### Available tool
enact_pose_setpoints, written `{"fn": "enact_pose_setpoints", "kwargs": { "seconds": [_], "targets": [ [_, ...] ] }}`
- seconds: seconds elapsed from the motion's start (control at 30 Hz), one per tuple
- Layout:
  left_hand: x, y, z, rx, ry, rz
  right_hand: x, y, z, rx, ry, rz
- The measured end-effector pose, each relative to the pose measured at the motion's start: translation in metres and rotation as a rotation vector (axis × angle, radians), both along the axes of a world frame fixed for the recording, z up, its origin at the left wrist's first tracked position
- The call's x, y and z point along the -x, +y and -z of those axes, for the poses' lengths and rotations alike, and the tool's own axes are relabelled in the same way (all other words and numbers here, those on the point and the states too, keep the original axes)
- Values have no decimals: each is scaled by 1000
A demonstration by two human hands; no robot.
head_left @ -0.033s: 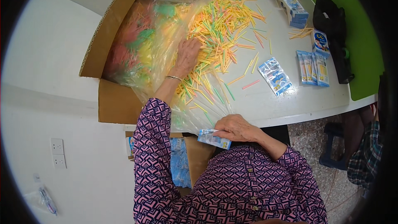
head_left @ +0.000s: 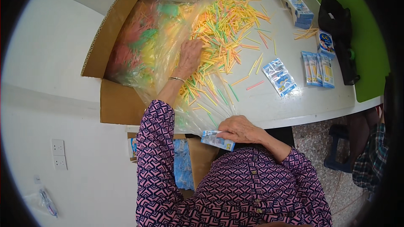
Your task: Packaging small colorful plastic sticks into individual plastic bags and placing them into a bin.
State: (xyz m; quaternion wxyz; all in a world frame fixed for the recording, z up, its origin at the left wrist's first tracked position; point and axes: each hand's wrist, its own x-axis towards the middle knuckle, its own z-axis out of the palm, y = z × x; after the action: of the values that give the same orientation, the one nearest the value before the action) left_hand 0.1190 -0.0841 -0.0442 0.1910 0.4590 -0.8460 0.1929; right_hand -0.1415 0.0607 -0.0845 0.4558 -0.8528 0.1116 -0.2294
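Observation:
My left hand (head_left: 190, 57) rests at the edge of a heap of thin pastel sticks (head_left: 229, 21) in yellow, orange, green and pink. Its fingers curl down together into the sticks, so whatever they grip is hidden. Beside it a large clear plastic bag (head_left: 162, 50), full of the same sticks, spills from a cardboard box (head_left: 120, 14). At the table's front edge my right hand (head_left: 239, 129) is closed, thumb on top, on a small blue-and-white packet (head_left: 218, 140). The bag's loose edge reaches down close to that packet.
On the white table (head_left: 311, 105) lie a flat packet (head_left: 279, 77), filled packets (head_left: 316, 69), a stack of packets (head_left: 299, 12) and a black object (head_left: 336, 29). A green panel (head_left: 372, 38) bounds the right side. Below stands an open carton (head_left: 201, 159) beside blue packaging (head_left: 183, 164).

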Motion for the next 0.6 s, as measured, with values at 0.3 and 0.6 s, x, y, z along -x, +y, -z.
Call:
{"fn": "enact_pose_setpoints", "kwargs": {
  "seconds": [0.3, 0.6],
  "targets": [
    [10, 21, -9, -470, 1069, -332, 0, 2, -1, -17, 37, -16],
    [61, 65, 38, -409, 1347, -289, 1, -1, -3, -9, 24, -4]
  ]
}}
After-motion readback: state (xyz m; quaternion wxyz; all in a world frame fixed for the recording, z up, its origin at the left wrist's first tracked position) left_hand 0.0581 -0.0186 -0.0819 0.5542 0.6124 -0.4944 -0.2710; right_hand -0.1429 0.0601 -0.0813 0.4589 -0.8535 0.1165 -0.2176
